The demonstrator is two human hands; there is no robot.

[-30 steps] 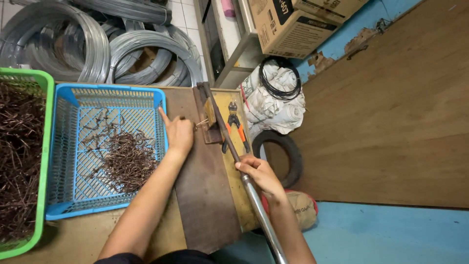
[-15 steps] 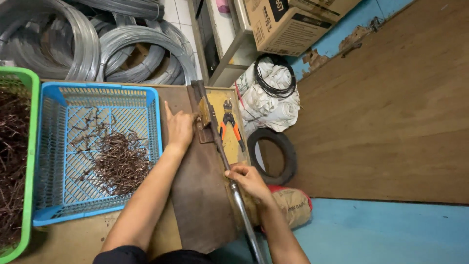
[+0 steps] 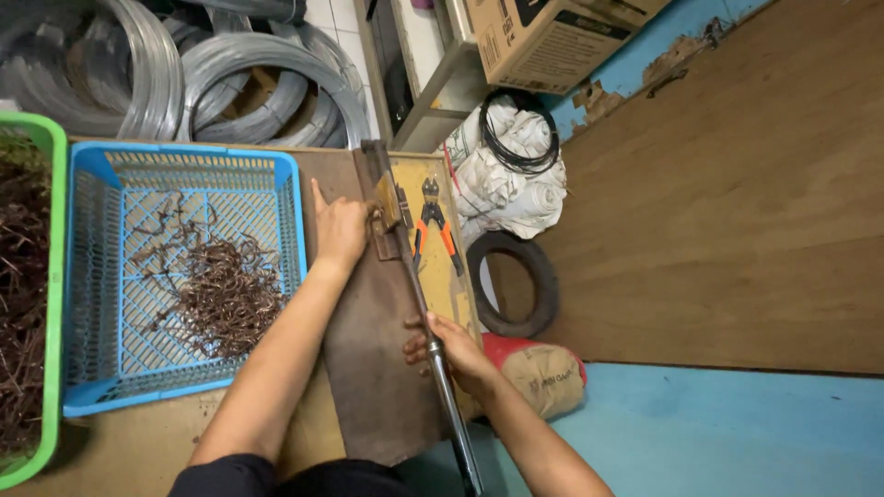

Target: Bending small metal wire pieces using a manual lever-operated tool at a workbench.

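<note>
- I see my right hand (image 3: pixel 456 350) with fingers wrapped tight round a long, smooth metal lever (image 3: pixel 433 350).
- My left hand (image 3: pixel 339 230) lies flat, fingers together, touching the rusty bending tool (image 3: pixel 385 221) at the lever's far end.
- Both sit on a dark worn board (image 3: pixel 373 368).
- The blue plastic basket (image 3: pixel 184 161) holds bent brown wire bits (image 3: pixel 216 294).
- The green basket (image 3: pixel 51 147) holds more.

A dark worn board (image 3: pixel 373 368) offers open room between the two forearms. To its left, the blue basket (image 3: pixel 184 166) walls off that side, with a green basket (image 3: pixel 46 147) beyond. A long metal lever (image 3: pixel 433 359) (gripped by the right hand (image 3: pixel 456 350)) crosses the right edge. The left hand (image 3: pixel 339 230) blocks the bench tool (image 3: pixel 387 230), and orange-handled pliers (image 3: pixel 433 225) lie just beside it.
</note>
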